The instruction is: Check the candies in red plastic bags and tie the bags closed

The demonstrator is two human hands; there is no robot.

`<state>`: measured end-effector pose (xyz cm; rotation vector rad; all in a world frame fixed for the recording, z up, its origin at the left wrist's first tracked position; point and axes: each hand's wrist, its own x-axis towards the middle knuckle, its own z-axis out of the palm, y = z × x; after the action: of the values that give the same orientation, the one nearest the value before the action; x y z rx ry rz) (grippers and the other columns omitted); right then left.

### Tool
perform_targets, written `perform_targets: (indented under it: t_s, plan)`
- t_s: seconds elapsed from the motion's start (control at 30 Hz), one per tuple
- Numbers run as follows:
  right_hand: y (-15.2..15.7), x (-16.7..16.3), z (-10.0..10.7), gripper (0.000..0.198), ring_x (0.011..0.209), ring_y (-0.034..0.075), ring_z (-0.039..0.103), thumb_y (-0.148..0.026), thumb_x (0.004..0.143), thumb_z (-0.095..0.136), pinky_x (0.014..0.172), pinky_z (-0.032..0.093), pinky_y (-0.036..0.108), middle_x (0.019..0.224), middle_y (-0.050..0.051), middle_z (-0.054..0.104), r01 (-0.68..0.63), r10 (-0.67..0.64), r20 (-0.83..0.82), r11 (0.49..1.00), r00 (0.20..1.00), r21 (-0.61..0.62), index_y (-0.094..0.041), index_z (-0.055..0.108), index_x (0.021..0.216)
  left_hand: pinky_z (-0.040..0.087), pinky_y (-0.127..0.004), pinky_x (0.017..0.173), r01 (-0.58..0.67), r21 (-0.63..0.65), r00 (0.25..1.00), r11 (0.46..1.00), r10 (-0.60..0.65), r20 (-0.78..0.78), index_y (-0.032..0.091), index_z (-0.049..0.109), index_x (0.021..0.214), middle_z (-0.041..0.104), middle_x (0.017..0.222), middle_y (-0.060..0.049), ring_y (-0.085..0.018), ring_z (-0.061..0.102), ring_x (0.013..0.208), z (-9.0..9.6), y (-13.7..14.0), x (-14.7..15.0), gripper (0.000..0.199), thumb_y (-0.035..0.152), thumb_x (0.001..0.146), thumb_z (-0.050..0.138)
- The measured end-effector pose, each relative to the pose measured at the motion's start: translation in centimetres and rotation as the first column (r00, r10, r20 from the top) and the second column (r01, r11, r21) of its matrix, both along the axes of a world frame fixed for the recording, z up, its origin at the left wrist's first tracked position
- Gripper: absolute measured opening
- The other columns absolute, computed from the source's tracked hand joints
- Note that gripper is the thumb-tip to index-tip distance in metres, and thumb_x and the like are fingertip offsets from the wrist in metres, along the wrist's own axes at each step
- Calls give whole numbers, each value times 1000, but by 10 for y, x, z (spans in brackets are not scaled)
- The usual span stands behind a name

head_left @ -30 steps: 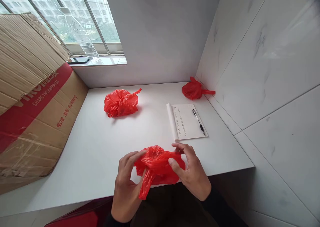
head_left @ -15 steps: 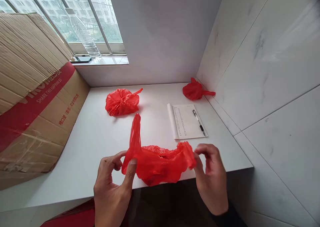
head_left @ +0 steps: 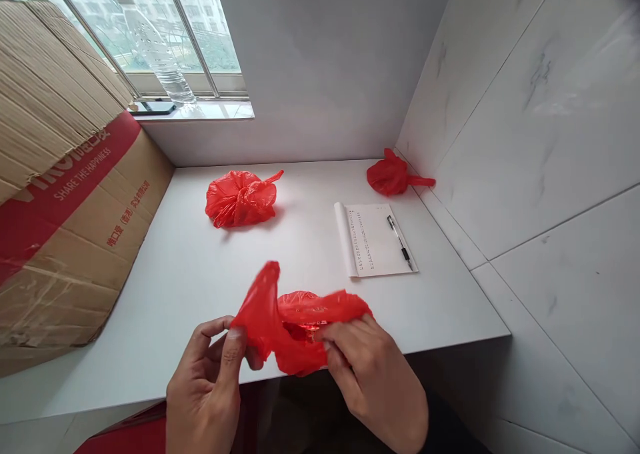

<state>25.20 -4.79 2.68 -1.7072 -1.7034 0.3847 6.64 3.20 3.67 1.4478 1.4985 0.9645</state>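
Observation:
A red plastic bag (head_left: 300, 361) sits at the table's front edge, its mouth partly open and something shiny showing inside. My left hand (head_left: 210, 374) pinches the bag's left side between thumb and fingers, with one handle loop sticking up above. At the mouth, the fingers of my right hand (head_left: 375, 374) are curled together over the right side of the bag, their tips at the opening. What the shiny contents are, I cannot make out.
Two knotted red bags, a left one (head_left: 240, 199) and a right one (head_left: 388, 176), lie farther back. Nearer is a notepad (head_left: 373, 254) with a pen (head_left: 400, 241) on it. A cardboard box (head_left: 75, 241) stands left; a water bottle (head_left: 157, 54) and phone (head_left: 153, 107) rest on the sill.
My right hand has moved left from the bag's right handle to its mouth. The left hand has shifted slightly left, pulling that side outward, and the mouth is wider.

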Motion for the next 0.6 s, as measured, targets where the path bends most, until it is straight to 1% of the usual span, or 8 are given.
perform_targets:
  t_s: [0.07,0.13,0.2,0.27,0.33,0.4,0.5,0.6]
  plan:
    - [0,-3,0,26,75,25,64,-6,87,51,69,50,38,81,3,70,-9,29,109,983,994,-184,-24,65,100,55,-29,63,43,4,999,999,-43,-19,26,57,102,68,77,0,-19,67,69,-2,-3,3,40,60,82,65]
    - [2,-7,0,30,75,26,66,-5,83,54,64,50,37,86,4,71,1,69,198,943,978,-332,-25,67,101,58,-33,66,89,25,995,996,-88,-52,29,52,118,68,93,-2,-22,69,76,-4,-7,9,52,57,78,70]
    - [4,-10,-1,29,76,27,68,-7,84,55,60,50,37,92,5,70,4,97,226,913,969,-409,-26,68,102,60,-35,66,139,58,985,989,-132,-113,34,41,136,65,101,-2,-22,68,79,-6,-10,16,73,55,75,75]
    - [5,-13,-1,29,79,27,70,-10,85,56,60,52,36,97,6,70,5,99,220,904,970,-428,-28,69,104,60,-33,64,198,81,967,977,-180,-182,36,41,141,64,100,-1,-19,66,75,-8,-11,21,76,55,75,74]
    - [6,-12,-1,32,80,27,71,-12,85,58,61,53,36,98,6,70,-4,98,199,906,975,-423,-29,68,110,57,-28,60,257,56,946,965,-239,-220,35,55,130,66,96,1,-15,61,66,-10,-9,22,54,54,81,69]
    - [7,-9,-2,36,78,28,71,-14,89,56,61,55,38,103,7,71,22,70,206,911,976,-413,-28,66,120,52,-24,54,260,35,949,965,-249,-193,32,67,115,68,91,2,-12,58,61,-11,-6,19,35,52,86,64]
    - [8,1,-5,44,75,30,72,-19,97,45,58,56,41,107,14,71,127,-21,258,907,966,-401,-18,55,140,50,-21,56,151,29,984,988,-148,-101,27,72,102,69,83,2,-13,59,65,-10,-4,13,30,51,86,65]
    - [10,8,-6,58,61,31,70,-18,96,48,48,52,41,85,16,73,189,-64,277,871,959,-453,-5,39,152,52,-22,61,117,-36,993,992,-117,-19,24,74,96,67,77,1,-14,60,67,-8,-3,10,31,52,84,68]
